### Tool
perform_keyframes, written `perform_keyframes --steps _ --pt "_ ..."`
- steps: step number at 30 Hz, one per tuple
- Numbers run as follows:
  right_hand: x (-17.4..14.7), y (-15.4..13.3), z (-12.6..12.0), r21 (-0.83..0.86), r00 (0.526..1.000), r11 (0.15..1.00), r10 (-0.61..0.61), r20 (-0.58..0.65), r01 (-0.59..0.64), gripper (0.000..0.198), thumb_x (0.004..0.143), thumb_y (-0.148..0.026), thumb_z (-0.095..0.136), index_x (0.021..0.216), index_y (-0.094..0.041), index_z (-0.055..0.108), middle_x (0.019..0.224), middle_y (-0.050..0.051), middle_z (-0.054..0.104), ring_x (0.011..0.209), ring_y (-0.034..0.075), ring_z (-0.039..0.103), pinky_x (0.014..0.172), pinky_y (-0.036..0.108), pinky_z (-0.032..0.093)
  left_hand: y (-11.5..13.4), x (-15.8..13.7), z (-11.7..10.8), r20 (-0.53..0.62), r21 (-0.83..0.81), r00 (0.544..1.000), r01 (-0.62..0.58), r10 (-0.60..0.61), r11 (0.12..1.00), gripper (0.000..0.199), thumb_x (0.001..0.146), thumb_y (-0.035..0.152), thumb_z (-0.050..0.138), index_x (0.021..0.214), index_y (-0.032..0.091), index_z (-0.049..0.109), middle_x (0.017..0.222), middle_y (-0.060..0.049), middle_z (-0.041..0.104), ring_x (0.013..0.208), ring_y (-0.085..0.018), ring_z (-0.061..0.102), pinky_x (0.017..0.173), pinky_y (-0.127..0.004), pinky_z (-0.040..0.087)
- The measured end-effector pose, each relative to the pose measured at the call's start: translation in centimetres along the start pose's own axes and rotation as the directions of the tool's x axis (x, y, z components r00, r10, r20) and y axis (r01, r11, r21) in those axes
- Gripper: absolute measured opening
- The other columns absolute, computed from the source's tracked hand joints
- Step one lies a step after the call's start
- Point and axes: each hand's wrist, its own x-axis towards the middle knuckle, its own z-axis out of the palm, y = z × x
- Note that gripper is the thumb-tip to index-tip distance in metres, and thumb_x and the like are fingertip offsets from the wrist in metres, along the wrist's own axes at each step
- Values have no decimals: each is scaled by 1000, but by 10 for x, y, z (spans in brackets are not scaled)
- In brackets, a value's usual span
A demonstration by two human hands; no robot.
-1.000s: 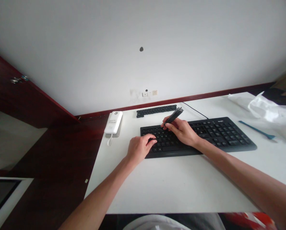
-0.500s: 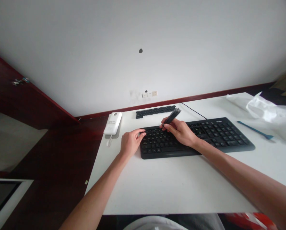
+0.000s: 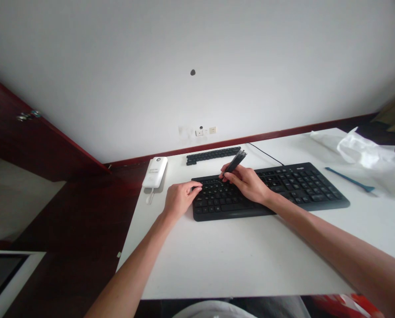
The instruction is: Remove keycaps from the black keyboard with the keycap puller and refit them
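A black keyboard [image 3: 312, 187] lies on the white table, several of its keys apparently without caps toward the left. At its upper left corner, my left hand [image 3: 179, 198] has thumb and forefinger on the edge, curled around it. Over the left-middle keys, my right hand [image 3: 247, 183] grips a slim black tool with a greyish top end [image 3: 235, 161], held slanted like a pen. Its lower tip is hidden by the fingers, so I cannot tell whether it touches a key. Behind the keyboard lie black keycaps [image 3: 214, 154] in rows.
Left of the keyboard lies a white phone-shaped device [image 3: 155, 172] with a strap. On the right are a blue flat-ended stick [image 3: 348, 177] and a crumpled white plastic bag [image 3: 366, 154]. The keyboard's cable [image 3: 267, 154] runs to the table's back edge.
The view has shifted slightly. Both hands keep nearly the same places; the black tool in my right hand has tilted a little.
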Motion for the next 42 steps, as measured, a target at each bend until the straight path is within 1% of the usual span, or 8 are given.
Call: perform_keyframes --steps 9,13,17,21,26,31,36,42 --pt "0 -2 -1 -40 1000 999 -3 17 4 30 102 -48 53 117 -23 60 102 7 77 95 26 73 88 41 57 -2 2 2 -12 34 999 45 -44 998 27 93 43 66 107 27 82 54 7 43 52 -10 35 58 -25 29" --pt "0 -1 -1 -38 1000 999 5 19 -5 30 102 -49 53 116 -23 60 103 7 77 96 25 73 88 41 58 -3 3 4 -61 35 997 52 -50 998 25 93 41 65 102 26 83 52 7 38 51 -10 33 58 -26 27" --pt "1 2 -1 -14 1000 1000 2 17 -2 29 102 -47 53 117 -23 60 104 7 77 96 25 73 89 41 58 -10 5 6 -123 -40 988 91 -95 995 27 91 43 65 98 24 82 52 7 32 51 -10 31 56 -26 26" --pt "1 4 -1 -8 1000 1000 -4 14 4 27 102 -45 53 116 -23 61 104 7 77 94 24 73 87 40 58 -16 16 3 -152 -38 982 103 -108 994 25 90 43 66 96 25 82 51 7 29 50 -11 30 55 -27 23" --pt "2 3 -2 -26 1000 1000 -9 25 10 24 102 -43 54 115 -24 60 100 5 77 93 25 74 86 39 58 -17 55 6 -87 84 995 57 -49 995 17 89 39 70 94 28 82 54 5 46 53 -12 45 58 -27 28" --pt "2 1 -4 -68 1000 998 -5 26 7 24 103 -42 53 116 -24 60 98 5 78 90 24 74 84 38 57 -16 91 18 -15 261 1000 27 -24 965 14 91 37 69 97 33 81 75 2 71 71 -17 62 66 -26 36" --pt "3 -1 -4 -87 999 996 -13 32 16 24 103 -43 53 114 -23 61 96 6 78 89 24 74 81 37 56 -19 97 20 10 362 999 41 -48 931 17 93 38 66 104 34 79 81 1 75 78 -20 67 72 -28 42" --pt "2 -2 -4 -67 1000 998 7 29 -5 25 102 -44 53 114 -23 61 97 5 78 89 24 74 82 37 56 -19 97 19 5 394 998 54 -60 918 18 95 38 64 108 34 76 85 0 75 84 -21 69 77 -29 46"
